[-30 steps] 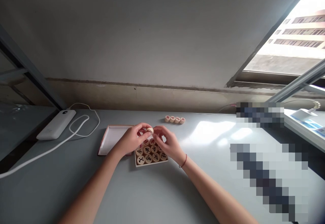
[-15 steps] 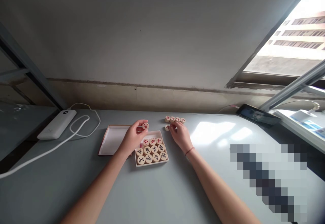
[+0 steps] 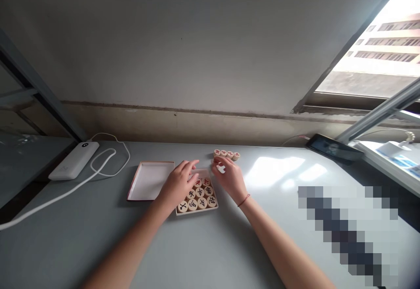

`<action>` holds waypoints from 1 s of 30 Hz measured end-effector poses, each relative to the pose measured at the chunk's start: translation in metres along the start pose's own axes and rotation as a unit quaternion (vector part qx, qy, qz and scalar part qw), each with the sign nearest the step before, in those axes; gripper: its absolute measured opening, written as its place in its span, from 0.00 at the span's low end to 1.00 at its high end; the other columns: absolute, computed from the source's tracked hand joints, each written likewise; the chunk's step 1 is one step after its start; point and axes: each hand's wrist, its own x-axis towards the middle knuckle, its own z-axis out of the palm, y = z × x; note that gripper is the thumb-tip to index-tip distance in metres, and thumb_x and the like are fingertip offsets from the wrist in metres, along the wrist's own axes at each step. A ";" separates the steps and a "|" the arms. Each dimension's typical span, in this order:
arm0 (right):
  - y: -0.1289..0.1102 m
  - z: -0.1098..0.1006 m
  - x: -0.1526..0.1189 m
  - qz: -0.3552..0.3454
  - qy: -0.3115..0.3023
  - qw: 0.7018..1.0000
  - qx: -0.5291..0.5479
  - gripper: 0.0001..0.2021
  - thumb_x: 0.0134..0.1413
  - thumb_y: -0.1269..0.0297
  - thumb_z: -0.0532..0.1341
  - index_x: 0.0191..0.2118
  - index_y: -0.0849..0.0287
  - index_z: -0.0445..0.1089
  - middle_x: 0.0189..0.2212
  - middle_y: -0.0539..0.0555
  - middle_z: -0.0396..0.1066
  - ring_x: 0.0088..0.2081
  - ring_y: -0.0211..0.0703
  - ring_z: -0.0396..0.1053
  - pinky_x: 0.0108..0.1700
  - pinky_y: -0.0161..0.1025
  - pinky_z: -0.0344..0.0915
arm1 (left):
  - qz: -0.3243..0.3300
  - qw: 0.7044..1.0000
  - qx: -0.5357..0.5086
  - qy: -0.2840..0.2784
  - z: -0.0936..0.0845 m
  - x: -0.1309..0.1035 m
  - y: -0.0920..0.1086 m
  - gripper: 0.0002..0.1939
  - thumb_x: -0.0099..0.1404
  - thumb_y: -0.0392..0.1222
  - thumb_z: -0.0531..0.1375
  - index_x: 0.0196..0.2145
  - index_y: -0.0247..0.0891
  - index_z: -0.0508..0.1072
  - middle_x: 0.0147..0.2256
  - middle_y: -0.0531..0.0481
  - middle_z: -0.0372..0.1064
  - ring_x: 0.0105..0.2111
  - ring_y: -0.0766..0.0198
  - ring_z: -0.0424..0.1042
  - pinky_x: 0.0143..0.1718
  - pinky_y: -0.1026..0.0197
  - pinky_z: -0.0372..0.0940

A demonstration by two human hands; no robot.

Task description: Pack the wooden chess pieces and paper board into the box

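A shallow white box (image 3: 197,213) holds rows of round wooden Chinese chess pieces (image 3: 201,202) with black and red characters. My left hand (image 3: 180,180) hovers over its left side, thumb and fingers apart, no piece visible between them. It covers the upper left pieces. Just past the box's upper right corner, my right hand (image 3: 229,176) has thumb and forefinger pinched together. Whatever is in that pinch is hidden by the fingers. Behind it, a short row of red-lettered chess pieces (image 3: 227,154) stands on the table.
Left of the box lies its open lid (image 3: 149,182), white inside. A white power bank (image 3: 74,161) with a looping white cable (image 3: 75,188) is at the far left. A phone (image 3: 333,148) leans at the back right. The wall (image 3: 177,125) bounds the table (image 3: 170,254) behind.
My left hand has moved down and right over the box, and the chess piece it held is out of sight. My right hand has shifted slightly left; the piece at its fingertips no longer shows.
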 end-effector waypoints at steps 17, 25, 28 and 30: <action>0.034 0.007 0.002 -0.024 -0.006 0.985 -0.168 0.11 0.56 0.65 0.55 0.43 0.56 0.71 0.33 0.55 0.75 0.36 0.49 0.69 0.38 0.42 0.64 | -0.023 0.999 0.023 -0.004 -0.007 0.003 -0.007 0.15 0.66 0.36 0.50 0.48 0.41 0.70 0.43 0.46 0.71 0.36 0.62 0.73 0.44 0.58 0.67; 0.040 0.011 0.004 -0.035 0.008 0.987 -0.156 0.08 0.57 0.65 0.54 0.40 0.56 0.70 0.32 0.54 0.75 0.35 0.48 0.68 0.38 0.41 0.63 | -0.030 0.999 0.039 -0.010 -0.006 0.003 -0.009 0.13 0.66 0.37 0.51 0.45 0.40 0.72 0.42 0.47 0.72 0.37 0.61 0.73 0.41 0.60 0.66; 0.042 0.012 0.006 -0.035 0.007 0.989 -0.143 0.08 0.58 0.65 0.54 0.41 0.57 0.69 0.33 0.55 0.75 0.35 0.48 0.68 0.39 0.41 0.63 | -0.038 0.998 0.049 -0.022 -0.004 0.003 -0.006 0.13 0.66 0.37 0.51 0.44 0.40 0.72 0.42 0.47 0.72 0.37 0.61 0.73 0.40 0.60 0.65; 0.041 0.012 0.007 -0.037 0.014 0.989 -0.142 0.09 0.59 0.64 0.54 0.43 0.57 0.69 0.34 0.56 0.74 0.37 0.48 0.67 0.39 0.42 0.63 | -0.050 0.996 0.074 -0.028 -0.004 0.003 -0.004 0.13 0.66 0.37 0.52 0.44 0.40 0.73 0.42 0.47 0.73 0.39 0.59 0.72 0.42 0.59 0.63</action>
